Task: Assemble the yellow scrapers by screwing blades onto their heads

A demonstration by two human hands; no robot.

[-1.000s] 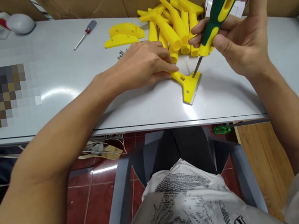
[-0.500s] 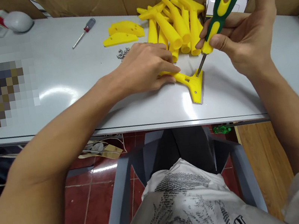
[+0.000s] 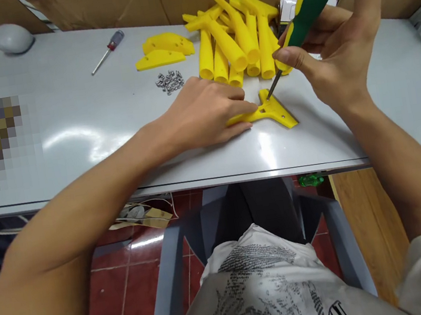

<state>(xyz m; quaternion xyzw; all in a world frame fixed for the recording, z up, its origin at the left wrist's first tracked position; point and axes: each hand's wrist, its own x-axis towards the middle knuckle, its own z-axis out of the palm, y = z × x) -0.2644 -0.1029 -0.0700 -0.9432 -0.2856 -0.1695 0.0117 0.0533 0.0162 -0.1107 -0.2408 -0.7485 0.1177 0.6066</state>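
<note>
My left hand (image 3: 215,111) is closed around the handle of a yellow scraper (image 3: 277,112), pressing it onto the white table. The scraper's wide head points right, with a thin blade edge along it and a screw in its near side. My right hand (image 3: 341,51) grips a green and yellow screwdriver (image 3: 309,0), a finger over its top end. Its shaft slants down and the tip touches the far side of the scraper head. Just beyond my left hand lies a small heap of screws (image 3: 169,81).
A pile of yellow scraper handles (image 3: 232,42) lies at the back. Left of it are yellow head plates (image 3: 160,57) and a second screwdriver (image 3: 108,51). A cardboard sheet (image 3: 110,8) backs the table. A white rounded object (image 3: 11,39) stands at the far left.
The scraper has turned on the table, so its head now slants the other way. The screwdriver has turned in my right hand, its tip still on the head. The view has shifted slightly right.
</note>
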